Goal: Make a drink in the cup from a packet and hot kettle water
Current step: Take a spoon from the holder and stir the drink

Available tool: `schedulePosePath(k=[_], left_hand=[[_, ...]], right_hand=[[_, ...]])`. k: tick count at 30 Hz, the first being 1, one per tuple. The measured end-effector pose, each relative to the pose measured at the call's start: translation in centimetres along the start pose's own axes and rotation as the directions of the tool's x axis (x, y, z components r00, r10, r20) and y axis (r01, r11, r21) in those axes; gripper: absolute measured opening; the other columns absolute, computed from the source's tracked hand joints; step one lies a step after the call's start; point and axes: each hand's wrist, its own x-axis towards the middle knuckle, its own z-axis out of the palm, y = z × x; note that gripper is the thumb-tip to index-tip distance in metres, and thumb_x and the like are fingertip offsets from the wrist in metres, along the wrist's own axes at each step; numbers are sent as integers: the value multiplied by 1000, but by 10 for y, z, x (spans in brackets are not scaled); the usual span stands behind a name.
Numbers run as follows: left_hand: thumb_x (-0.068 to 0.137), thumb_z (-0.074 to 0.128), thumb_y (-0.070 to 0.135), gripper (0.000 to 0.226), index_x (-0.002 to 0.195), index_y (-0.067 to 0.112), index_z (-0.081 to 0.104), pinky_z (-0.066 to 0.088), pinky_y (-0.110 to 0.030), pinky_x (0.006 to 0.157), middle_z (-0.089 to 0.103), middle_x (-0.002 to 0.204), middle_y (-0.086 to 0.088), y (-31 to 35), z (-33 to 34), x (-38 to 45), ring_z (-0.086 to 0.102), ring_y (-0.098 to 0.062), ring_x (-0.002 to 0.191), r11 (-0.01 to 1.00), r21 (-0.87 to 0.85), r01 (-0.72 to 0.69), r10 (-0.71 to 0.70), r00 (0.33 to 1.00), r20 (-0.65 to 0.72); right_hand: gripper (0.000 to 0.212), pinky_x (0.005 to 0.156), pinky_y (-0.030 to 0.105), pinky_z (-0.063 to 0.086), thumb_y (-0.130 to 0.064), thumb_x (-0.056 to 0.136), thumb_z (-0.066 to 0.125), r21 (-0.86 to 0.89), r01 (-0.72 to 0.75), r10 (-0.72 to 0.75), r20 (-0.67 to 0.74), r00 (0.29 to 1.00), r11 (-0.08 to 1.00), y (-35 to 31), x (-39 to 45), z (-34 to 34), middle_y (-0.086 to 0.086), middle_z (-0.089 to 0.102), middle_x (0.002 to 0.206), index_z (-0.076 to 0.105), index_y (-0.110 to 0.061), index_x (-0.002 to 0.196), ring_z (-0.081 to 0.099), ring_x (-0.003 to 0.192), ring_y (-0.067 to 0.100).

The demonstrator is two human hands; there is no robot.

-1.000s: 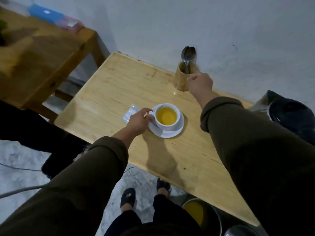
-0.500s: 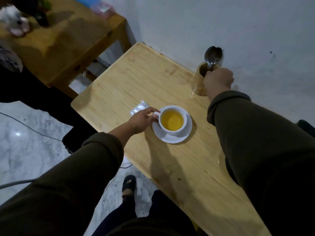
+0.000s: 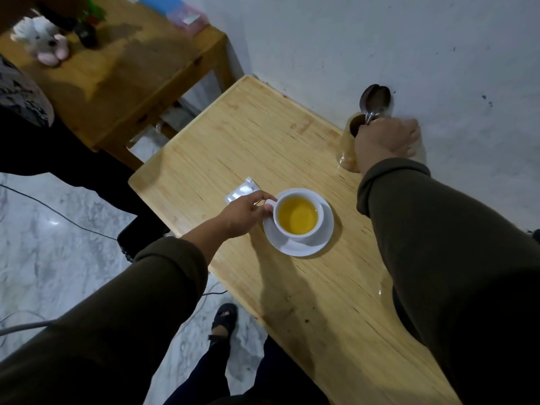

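A white cup (image 3: pixel 298 216) holding yellow liquid stands on a white saucer (image 3: pixel 301 247) on the wooden table (image 3: pixel 239 135). My left hand (image 3: pixel 245 214) grips the cup's handle. An opened silvery packet (image 3: pixel 241 192) lies flat just behind that hand. At the back by the wall, a wooden holder (image 3: pixel 349 147) carries spoons (image 3: pixel 375 102) with their bowls pointing up. My right hand (image 3: pixel 385 140) is closed around a spoon handle at the holder's mouth. No kettle is in view.
A second wooden table (image 3: pixel 122 71) stands at the back left with a plush toy (image 3: pixel 41 39), a small plant and a blue box. A cable (image 3: pixel 58 217) runs over the marble floor. My sandalled foot (image 3: pixel 223 320) is beside the table's near edge.
My right hand has gone from just in front of the holder to its mouth and closed on a spoon handle. The left hand stays on the cup's handle. The view has swung left.
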Motion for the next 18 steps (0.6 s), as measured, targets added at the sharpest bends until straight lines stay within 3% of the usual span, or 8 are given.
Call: schedulePosePath(k=[7,11,16,18], left_hand=[[99,44,29,26,118,20,59,40,-25,79,61,107,2,-1,1,-1,57,-15,99,1000,0,0,0,1000,0],[99,43,27,26,119,20,59,40,-22,76,63,109,-1,-2,2,0,57,-15,99,1000,12,-14,14,1000,-15],[100,42,28,28,121,18,58,42,-26,79,66,120,-9,-4,3,-1,61,-22,113,999,25,-29,30,999,-27],[100,42,27,29,122,17,57,41,-25,76,66,119,-10,-3,3,-1,61,-22,112,999,42,-34,36,999,-34]], right_hand=[[31,105,40,37,-27,92,53,-40,55,-57,-38,998,998,4,2,2,8,48,132,62,-6,114,45,122,26],[29,97,39,43,-31,92,54,-27,103,-104,-57,993,994,9,-1,-2,6,50,126,68,-13,110,50,113,25],[17,90,30,55,-24,89,61,315,165,-154,-59,986,935,1,-4,-14,5,50,119,71,-16,100,57,108,21],[15,90,25,53,-22,91,59,365,221,-199,-99,975,904,-6,-8,-25,5,52,118,69,-15,100,57,105,18]])
